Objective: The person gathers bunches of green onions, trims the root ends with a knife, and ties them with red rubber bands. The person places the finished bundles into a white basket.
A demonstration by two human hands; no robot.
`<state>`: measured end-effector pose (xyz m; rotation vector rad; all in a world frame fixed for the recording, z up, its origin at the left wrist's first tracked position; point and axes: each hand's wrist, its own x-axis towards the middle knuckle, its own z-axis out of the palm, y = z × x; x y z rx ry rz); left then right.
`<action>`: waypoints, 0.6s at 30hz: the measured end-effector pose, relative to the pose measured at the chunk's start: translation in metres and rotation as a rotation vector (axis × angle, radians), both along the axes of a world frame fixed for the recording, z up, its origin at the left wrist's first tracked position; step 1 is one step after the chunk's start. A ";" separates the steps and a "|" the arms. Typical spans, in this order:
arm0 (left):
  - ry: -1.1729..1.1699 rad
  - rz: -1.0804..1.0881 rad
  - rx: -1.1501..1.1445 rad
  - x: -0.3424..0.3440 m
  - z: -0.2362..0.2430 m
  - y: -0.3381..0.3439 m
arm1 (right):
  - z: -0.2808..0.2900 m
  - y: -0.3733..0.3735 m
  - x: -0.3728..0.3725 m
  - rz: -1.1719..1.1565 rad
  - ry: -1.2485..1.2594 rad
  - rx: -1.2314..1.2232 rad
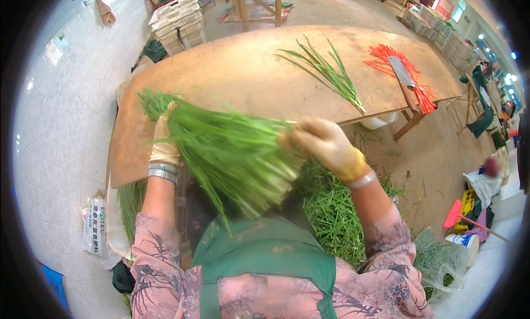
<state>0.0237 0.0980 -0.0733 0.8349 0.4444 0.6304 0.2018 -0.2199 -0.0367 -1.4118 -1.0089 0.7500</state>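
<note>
A large bunch of garlic chives (232,137) fans out in front of me, leaf tips toward the left and pale stem ends toward the lower right. My left hand (165,137), in a pale glove, grips the leafy end, its fingers partly hidden by the leaves. At the stem end, my gloved right hand (324,145) is closed on some of the stems; motion blurs its fingertips. Farther off on the wooden table (221,65) lie a few loose chives (331,73). To their right, a cleaver (402,76) rests on a heap of red ties (386,57).
Cut greens (337,214) are piled below my right forearm. More greens (131,203) stand beside my left arm, near a white printed sack (95,225). Stacked pale crates (178,24) stand beyond the table's far left. A clear plastic bag (439,258) lies at the lower right.
</note>
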 end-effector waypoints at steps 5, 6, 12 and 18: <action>-0.174 0.022 -0.087 0.005 -0.011 0.012 | -0.017 -0.111 -0.021 0.154 0.260 -0.409; -0.178 0.034 -0.087 0.010 -0.010 0.011 | -0.030 -0.124 -0.014 0.129 0.024 -0.588; -0.264 0.035 0.013 0.006 0.026 -0.017 | -0.001 -0.098 -0.013 -0.343 -0.899 -0.125; -0.616 -0.294 -0.033 -0.017 0.073 -0.030 | -0.055 -0.018 -0.059 -0.105 -0.868 -0.091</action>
